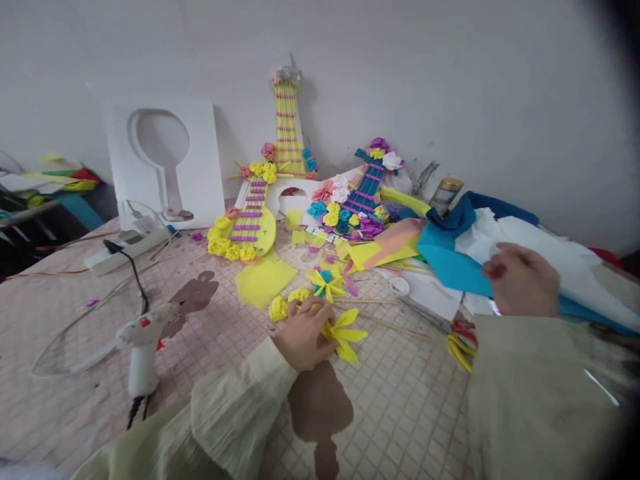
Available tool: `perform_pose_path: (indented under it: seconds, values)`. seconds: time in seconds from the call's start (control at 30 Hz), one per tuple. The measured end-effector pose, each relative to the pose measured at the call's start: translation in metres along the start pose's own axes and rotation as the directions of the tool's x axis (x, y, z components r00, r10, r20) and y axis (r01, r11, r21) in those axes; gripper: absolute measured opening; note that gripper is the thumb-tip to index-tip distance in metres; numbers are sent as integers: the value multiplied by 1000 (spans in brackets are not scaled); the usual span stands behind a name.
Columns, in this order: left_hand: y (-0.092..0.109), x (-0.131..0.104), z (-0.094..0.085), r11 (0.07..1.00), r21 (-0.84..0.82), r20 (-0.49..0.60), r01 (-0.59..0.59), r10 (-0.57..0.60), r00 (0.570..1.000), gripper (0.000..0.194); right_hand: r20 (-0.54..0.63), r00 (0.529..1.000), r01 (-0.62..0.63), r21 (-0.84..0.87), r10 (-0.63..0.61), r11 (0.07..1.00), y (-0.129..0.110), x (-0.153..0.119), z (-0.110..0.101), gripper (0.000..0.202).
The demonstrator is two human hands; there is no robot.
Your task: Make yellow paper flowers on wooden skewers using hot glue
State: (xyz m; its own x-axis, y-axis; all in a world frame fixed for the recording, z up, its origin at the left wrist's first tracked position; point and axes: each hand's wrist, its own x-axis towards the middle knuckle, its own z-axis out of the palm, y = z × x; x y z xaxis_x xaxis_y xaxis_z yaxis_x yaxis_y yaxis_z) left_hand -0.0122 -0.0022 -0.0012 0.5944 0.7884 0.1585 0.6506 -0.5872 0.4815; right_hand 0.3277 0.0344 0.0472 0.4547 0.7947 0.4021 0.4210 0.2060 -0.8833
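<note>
My left hand (307,333) is closed round the base of a yellow paper flower (347,335), whose long petals spread out to the right. Just beyond the fingers lie yellow paper rosettes (279,309) and a second yellow flower (327,287) with a blue centre. Over at the right, my right hand (525,277) is raised in front of crumpled white crepe paper (525,237) and blue paper (445,257). Its fingers are curled together, and whatever is between them is hidden. Scissors (463,340) with red and yellow handles lie below it.
A white glue gun (143,353) stands at left, its cord near a power strip (127,248). Several flower-decorated paper guitars (253,217) stand at the back beside a white board with a cutout (203,160). A jar (445,195) stands behind the paper sheets.
</note>
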Motion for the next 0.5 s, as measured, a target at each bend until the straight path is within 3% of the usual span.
perform_pose_path:
  seconds: [0.03,0.07,0.17,0.23,0.3,0.37,0.4,0.5]
  values:
    - [-1,0,0,1000,-19,17,0,1,1000,32,-89,996,-7,-23,5,1000,0,-4,10,28]
    - [-2,0,-1,999,-40,32,-4,5,999,40,-92,996,-13,-38,9,999,0,-9,20,28]
    - [-7,0,-2,994,-98,38,-51,55,998,61,69,997,-37,-61,41,997,-9,-26,46,24]
    - [-9,0,-3,986,-114,2,-122,123,992,55,195,976,-79,-80,94,994,-18,-38,56,26]
    - [-10,1,-4,970,-120,-46,-213,209,977,40,426,881,-238,26,204,971,-26,-49,63,34]
    - [-9,1,-6,943,-113,-106,-314,303,947,27,612,769,-310,103,185,945,-32,-58,69,27]
    - [-7,2,-6,925,-101,-139,-366,351,926,20,626,767,-285,141,138,948,-33,-62,72,34]
    - [-4,1,-7,867,-11,-220,-499,484,847,10,498,860,-161,53,114,986,-33,-68,79,21]
